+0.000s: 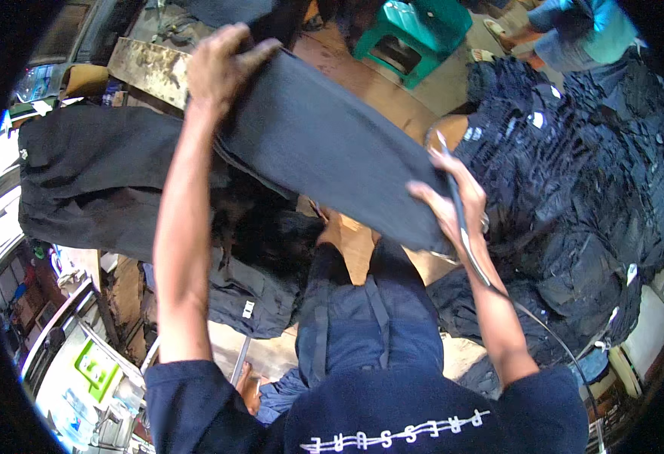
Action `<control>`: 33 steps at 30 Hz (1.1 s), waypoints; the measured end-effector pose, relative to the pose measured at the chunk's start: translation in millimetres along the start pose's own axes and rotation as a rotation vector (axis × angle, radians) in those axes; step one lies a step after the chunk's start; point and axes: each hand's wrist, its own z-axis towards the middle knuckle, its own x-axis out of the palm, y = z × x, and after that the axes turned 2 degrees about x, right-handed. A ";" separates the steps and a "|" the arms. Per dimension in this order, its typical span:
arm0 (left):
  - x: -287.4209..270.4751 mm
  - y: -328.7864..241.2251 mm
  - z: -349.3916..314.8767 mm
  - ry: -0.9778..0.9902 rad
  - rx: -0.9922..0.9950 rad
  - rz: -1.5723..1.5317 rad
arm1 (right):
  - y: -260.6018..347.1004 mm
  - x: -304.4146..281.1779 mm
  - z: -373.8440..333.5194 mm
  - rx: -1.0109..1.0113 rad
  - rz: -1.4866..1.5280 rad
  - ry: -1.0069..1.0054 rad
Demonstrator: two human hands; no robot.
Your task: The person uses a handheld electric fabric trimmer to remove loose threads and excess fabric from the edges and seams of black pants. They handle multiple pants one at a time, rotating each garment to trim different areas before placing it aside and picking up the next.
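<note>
dark cloth (332, 144) looks blurred near right fingers (428, 195)

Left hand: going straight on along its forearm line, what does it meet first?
Likely the dark cloth at the picture's top edge, just past the knuckles of the left hand. Depth is unclear from this one view, so it might pass above it.

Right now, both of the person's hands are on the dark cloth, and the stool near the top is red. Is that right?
Not quite: the stool is green, not red, as the head view shows. It is near the top, and the left hand and right hand are both on the dark cloth.
</note>
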 end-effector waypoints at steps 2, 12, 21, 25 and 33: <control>-8.4 20.4 15.9 0.040 -0.141 0.163 | 3.6 23.2 17.8 0.125 0.023 0.025; 19.5 -86.7 -124.1 -0.098 -0.077 -0.110 | -51.8 -9.3 -26.0 0.414 0.251 0.030; -20.0 -132.8 -120.0 -0.393 -0.482 -0.020 | -49.4 21.2 -3.2 0.217 0.250 0.007; -15.5 -257.9 -186.7 -0.217 -1.523 -1.022 | -49.5 15.4 -2.9 0.035 0.203 -0.080; -7.4 -246.5 -227.9 0.085 -1.138 -1.013 | -49.3 12.2 -41.8 -0.376 0.316 0.118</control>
